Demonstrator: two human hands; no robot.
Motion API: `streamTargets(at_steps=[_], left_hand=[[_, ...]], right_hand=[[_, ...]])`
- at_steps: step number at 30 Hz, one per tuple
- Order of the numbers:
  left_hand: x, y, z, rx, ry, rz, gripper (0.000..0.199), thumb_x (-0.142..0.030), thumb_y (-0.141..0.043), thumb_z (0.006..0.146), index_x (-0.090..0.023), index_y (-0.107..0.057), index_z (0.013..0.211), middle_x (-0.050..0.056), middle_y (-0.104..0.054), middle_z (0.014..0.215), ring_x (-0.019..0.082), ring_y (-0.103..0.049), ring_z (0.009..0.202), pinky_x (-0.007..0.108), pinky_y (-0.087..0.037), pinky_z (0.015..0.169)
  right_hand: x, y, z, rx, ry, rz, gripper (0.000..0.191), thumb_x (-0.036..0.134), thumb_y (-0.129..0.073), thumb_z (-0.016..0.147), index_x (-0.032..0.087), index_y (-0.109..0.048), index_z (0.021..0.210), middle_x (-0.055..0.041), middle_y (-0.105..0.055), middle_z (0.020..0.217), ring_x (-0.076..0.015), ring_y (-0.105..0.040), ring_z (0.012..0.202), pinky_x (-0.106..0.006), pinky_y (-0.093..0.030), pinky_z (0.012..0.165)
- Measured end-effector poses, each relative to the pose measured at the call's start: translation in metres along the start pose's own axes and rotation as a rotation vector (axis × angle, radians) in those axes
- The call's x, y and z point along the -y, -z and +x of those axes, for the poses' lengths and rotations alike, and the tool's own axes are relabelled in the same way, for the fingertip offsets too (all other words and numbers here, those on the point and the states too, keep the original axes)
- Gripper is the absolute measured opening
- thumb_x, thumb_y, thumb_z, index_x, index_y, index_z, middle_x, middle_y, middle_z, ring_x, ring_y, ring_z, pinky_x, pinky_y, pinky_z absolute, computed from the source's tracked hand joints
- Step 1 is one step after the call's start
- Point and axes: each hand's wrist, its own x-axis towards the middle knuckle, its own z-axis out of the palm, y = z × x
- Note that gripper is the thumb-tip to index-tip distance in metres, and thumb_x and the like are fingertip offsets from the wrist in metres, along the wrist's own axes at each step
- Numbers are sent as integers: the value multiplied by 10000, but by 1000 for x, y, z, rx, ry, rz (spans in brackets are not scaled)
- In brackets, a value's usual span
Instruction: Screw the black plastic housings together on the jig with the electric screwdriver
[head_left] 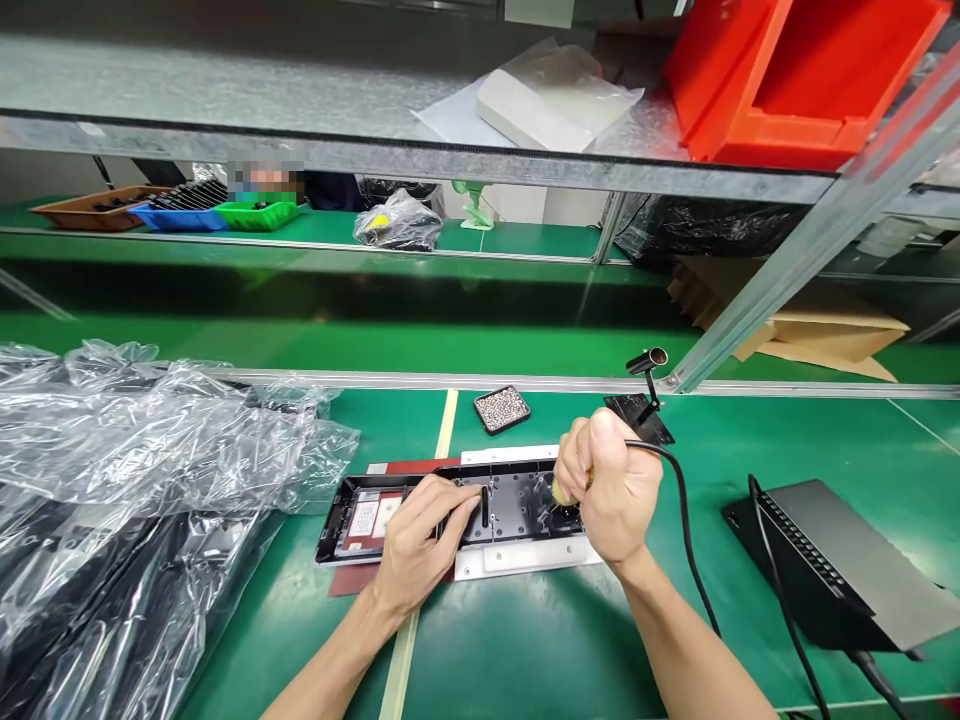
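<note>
A long black plastic housing (517,505) lies open side up in a white fixture (525,557) on the green bench. My left hand (424,535) rests over its left half, thumb and forefinger pinched together beside a dark slot. Whatever is between those fingertips is too small to make out. My right hand (619,490) is a fist around a corded soldering iron with a yellow grip (564,491), pointing down into the housing's right part. Its tip is hard to see, and the black cord (679,490) leaves the top of my fist.
A small black tray (502,409) of tiny metallic pieces sits behind the housing. A tube-shaped holder on a stand (647,365) is at the back right. Plastic-wrapped black parts (150,500) lie left; a dark grey device with a cable (840,560) stands right. An overhead shelf (300,140) crosses above.
</note>
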Motion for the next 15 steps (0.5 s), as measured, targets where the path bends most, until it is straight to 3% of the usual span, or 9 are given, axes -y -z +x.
streamTargets(at_steps=[5, 10, 13, 15], left_hand=[[-16, 1, 14, -18, 11, -21, 282, -31, -647, 912, -198, -703, 1132, 38, -695, 909, 165, -595, 850, 352, -495, 790], [-49, -6, 50, 104, 149, -132, 161, -210, -544, 1019, -210, -684, 1099, 35, -684, 973, 158, -616, 899, 320, -479, 831], [-64, -16, 73, 174, 288, -214, 323, -441, -419, 1063, -197, -627, 1025, 53, -660, 987, 181, -609, 920, 330, -465, 830], [-71, -25, 85, 219, 305, -294, 479, -591, -331, 1044, -194, -597, 1007, 64, -648, 974, 197, -596, 899, 343, -468, 821]], right_hand=[[-2, 2, 0, 31, -37, 21, 446, 432, -516, 1020, 208, -400, 652, 62, -365, 551, -70, -328, 440, -209, -277, 374], [-1, 6, -1, 57, -2, -119, 463, 425, -461, 1041, 203, -428, 636, 38, -421, 587, -97, -413, 501, -260, -354, 478], [5, 9, 2, 67, 125, -319, 457, 391, -440, 1051, 194, -468, 640, -7, -519, 714, -131, -521, 680, -304, -434, 663], [11, 12, 4, 108, 155, -406, 437, 377, -429, 1053, 192, -492, 662, -39, -572, 861, -154, -566, 833, -321, -450, 764]])
